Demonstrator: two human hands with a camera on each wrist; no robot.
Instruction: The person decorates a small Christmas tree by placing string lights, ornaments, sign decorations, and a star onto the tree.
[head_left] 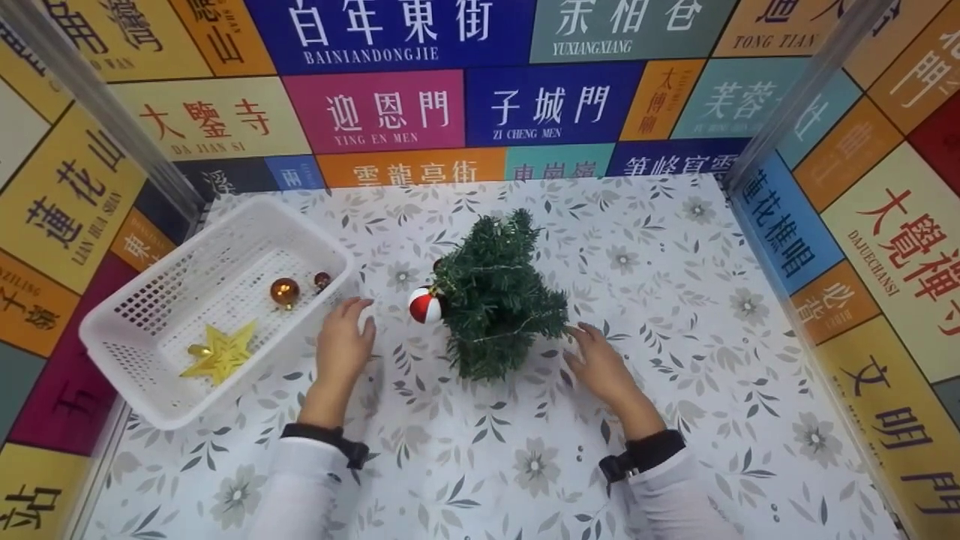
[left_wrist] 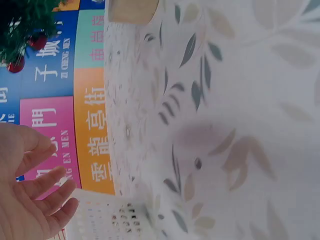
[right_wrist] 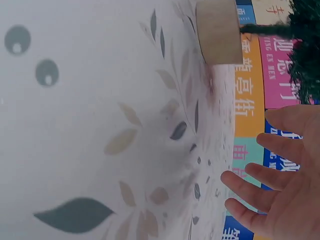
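A small artificial Christmas tree [head_left: 499, 300] stands mid-table in the head view; its round wooden base [right_wrist: 218, 32] appears in the right wrist view. A red-and-white ball [head_left: 425, 306] hangs on its left side, and a red ball [left_wrist: 37, 41] shows among the branches in the left wrist view. My left hand [head_left: 345, 341], fingers relaxed and holding nothing, is between the basket and the tree. On the tree's right, my right hand [head_left: 600, 367] holds nothing, its fingers loosely extended. Its fingertips come close to a branch; whether they touch it, I cannot tell.
To the left sits a white perforated basket [head_left: 139, 367]. Inside it are a gold star [head_left: 223, 352], a copper-coloured ball [head_left: 284, 291] and a smaller dark red ball [head_left: 322, 280]. Panels with printed signs [head_left: 394, 112] wall the floral-patterned table [head_left: 532, 465] at the back and sides.
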